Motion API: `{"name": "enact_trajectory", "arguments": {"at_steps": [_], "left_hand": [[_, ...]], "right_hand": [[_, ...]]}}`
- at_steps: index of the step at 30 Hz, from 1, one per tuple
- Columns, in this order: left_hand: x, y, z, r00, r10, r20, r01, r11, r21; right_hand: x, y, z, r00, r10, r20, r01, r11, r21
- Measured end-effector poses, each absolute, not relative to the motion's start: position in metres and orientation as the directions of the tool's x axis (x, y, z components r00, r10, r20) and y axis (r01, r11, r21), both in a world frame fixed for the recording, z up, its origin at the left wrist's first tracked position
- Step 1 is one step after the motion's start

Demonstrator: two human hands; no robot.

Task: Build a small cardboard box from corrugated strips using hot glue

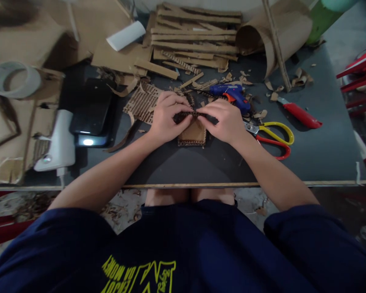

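Both my hands meet over a small square cardboard piece (pixel 192 135) edged with corrugated strip, lying on the dark table. My left hand (pixel 170 115) pinches the left part of a thin corrugated cardboard strip (pixel 195 114) along the far edge of that piece. The strip's right part is pinched by the thumb and fingers of my right hand (pixel 222 118). Beyond my left hand lies a ribbed cardboard sheet (pixel 142 101). Just past my right hand rests a blue glue gun (pixel 232 92). Scissors (pixel 273 134) with yellow and red handles lie right of my right wrist.
Cardboard strips (pixel 197 36) are stacked at the back, beside a rolled cardboard sheet (pixel 277 32). A red-handled knife (pixel 301 115) lies on the right. On the left are a tape roll (pixel 33 81), a white device (pixel 59 140) with a cable, and a black phone-like slab (pixel 93 106).
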State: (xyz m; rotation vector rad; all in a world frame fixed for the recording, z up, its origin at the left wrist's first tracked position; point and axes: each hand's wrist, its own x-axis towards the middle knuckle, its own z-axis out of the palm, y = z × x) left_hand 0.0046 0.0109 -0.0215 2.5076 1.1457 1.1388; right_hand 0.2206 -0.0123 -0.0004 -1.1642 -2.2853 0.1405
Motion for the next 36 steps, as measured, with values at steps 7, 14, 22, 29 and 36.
{"name": "enact_trajectory", "arguments": {"at_steps": [7,14,22,29,36], "left_hand": [[0.0051,0.0092,-0.0198,0.458,0.699,0.55,0.568,-0.706,0.424],[0.0034,0.0091,-0.022,0.452,0.676,0.583,0.525,-0.729,0.438],[-0.0031,0.0049,-0.0165,0.42,0.688,0.592,0.574,-0.707,0.414],[-0.003,0.0074,-0.0195,0.41,0.687,0.6,0.592,-0.701,0.398],[-0.0013,0.0063,-0.0176,0.393,0.701,0.595,0.611,-0.683,0.4]], "right_hand": [[0.22,-0.0113,0.0008,-0.502,0.758,0.417,0.727,0.631,-0.271],[0.2199,-0.0138,0.0004,-0.469,0.764,0.444,0.72,0.621,-0.308],[0.219,-0.0162,0.0006,-0.367,0.746,0.556,0.693,0.618,-0.371],[0.2238,-0.0193,0.0058,-0.156,0.772,0.616,0.74,0.504,-0.445],[0.2269,-0.015,0.0043,-0.259,0.77,0.583,0.725,0.554,-0.41]]}}
